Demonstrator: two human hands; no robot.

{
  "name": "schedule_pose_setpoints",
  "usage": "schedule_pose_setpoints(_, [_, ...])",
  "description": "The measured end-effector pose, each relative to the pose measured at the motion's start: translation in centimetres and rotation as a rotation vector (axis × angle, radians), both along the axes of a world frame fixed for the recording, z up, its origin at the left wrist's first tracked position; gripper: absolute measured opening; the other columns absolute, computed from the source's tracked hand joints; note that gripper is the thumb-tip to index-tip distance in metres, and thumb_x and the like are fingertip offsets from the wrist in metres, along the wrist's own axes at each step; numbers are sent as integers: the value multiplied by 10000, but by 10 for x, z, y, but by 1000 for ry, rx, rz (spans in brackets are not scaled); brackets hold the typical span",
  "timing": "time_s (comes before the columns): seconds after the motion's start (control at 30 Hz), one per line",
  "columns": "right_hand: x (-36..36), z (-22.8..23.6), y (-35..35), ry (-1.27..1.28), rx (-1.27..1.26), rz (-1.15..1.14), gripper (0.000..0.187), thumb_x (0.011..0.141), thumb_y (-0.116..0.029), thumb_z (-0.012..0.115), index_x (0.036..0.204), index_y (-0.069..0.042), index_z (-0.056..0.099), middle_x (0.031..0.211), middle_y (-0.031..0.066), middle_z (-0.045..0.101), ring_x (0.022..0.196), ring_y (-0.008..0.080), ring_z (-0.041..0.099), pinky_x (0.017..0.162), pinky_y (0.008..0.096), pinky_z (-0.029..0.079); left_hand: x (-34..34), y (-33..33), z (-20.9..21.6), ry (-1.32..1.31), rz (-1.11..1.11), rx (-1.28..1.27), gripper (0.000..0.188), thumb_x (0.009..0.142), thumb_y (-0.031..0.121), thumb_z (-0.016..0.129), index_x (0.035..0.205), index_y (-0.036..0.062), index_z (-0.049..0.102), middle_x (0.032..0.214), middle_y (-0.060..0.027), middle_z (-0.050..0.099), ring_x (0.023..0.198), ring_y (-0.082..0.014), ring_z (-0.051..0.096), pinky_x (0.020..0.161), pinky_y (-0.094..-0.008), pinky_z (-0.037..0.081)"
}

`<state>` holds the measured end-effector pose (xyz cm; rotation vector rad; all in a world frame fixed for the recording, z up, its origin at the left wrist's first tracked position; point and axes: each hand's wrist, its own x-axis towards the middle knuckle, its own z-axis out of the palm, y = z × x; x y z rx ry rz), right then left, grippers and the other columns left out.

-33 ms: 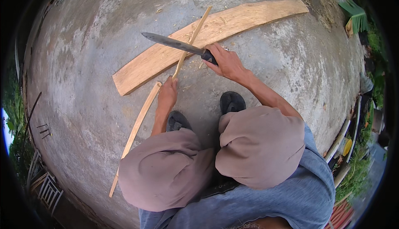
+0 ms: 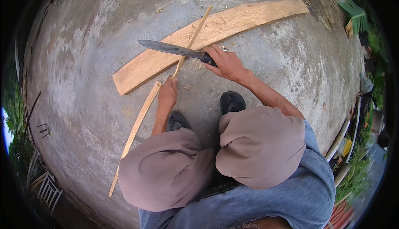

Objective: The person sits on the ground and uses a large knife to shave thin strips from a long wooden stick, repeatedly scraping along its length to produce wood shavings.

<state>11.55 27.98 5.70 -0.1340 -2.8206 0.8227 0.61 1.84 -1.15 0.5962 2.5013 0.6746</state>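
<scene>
My left hand (image 2: 168, 92) is closed around the lower end of a thin wooden strip (image 2: 201, 23). The strip slants up and away to the right, over a wide plank (image 2: 257, 13) on the ground. In my right hand (image 2: 224, 65) is the black handle of a long knife (image 2: 166, 47). Its dark blade points left and crosses the strip a little beyond my left hand; whether the edge touches the wood I cannot tell. A second wooden strip (image 2: 139, 123) lies beside my left wrist, its near end passing next to my knee.
Wood shavings (image 2: 195, 65) are scattered on and around the plank. My feet in black sandals (image 2: 232, 102) stand on the concrete ground (image 2: 83, 83) just short of it. Pale pipes (image 2: 337, 139) and plants run along the right edge; a white rack (image 2: 50, 193) stands at lower left.
The knife has slid slightly nearer along the strip, and its tip has swung a little to the left and down. My left hand and the strip stay where they were.
</scene>
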Motion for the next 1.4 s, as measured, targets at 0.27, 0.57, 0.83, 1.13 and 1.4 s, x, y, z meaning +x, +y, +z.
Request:
schedule_pose_setpoints(0.27, [1, -32, 23, -328, 153, -68, 390, 944, -289, 733, 1156, -57, 501, 982, 177, 675, 826, 410, 720, 692, 509, 584, 5, 9, 13, 38, 6, -110, 464, 1095, 405, 480, 1403, 73, 578, 1078, -353, 693, 1049, -542, 658, 880, -623, 515])
schedule_pose_setpoints(0.57, [1, -30, 23, -324, 128, -99, 422, 914, -283, 756, 1154, -45, 503, 961, 198, 687, 820, 422, 715, 703, 527, 576, -1, 15, 15, 68, -27, -148, 443, 1092, 388, 485, 1391, 75, 580, 1024, -341, 707, 990, -543, 676, 844, -615, 529])
schedule_pose_setpoints(0.83, [-5, -34, 29, -337, 207, -159, 410, 914, -263, 756, 1140, -42, 495, 931, 211, 692, 828, 434, 713, 692, 525, 573, -1, 12, 13, 46, -34, -111, 454, 1094, 384, 481, 1406, 67, 566, 1063, -362, 693, 1024, -539, 670, 863, -620, 519])
schedule_pose_setpoints(1.13, [-3, -36, 24, -343, 198, -174, 429, 914, -279, 761, 1149, -35, 498, 927, 235, 708, 833, 442, 725, 692, 530, 580, -1, 17, 14, 41, -42, -140, 421, 1099, 381, 469, 1332, 47, 573, 1030, -342, 694, 1002, -545, 661, 838, -633, 507])
schedule_pose_setpoints(1.4, [-3, -42, 19, -402, -915, -262, 429, 987, -401, 721, 1159, -32, 589, 857, 74, 654, 687, 155, 661, 590, 327, 555, -1, 8, 12, 40, -18, -27, 397, 1106, 399, 460, 1196, 43, 610, 978, -315, 701, 1002, -528, 660, 831, -606, 498])
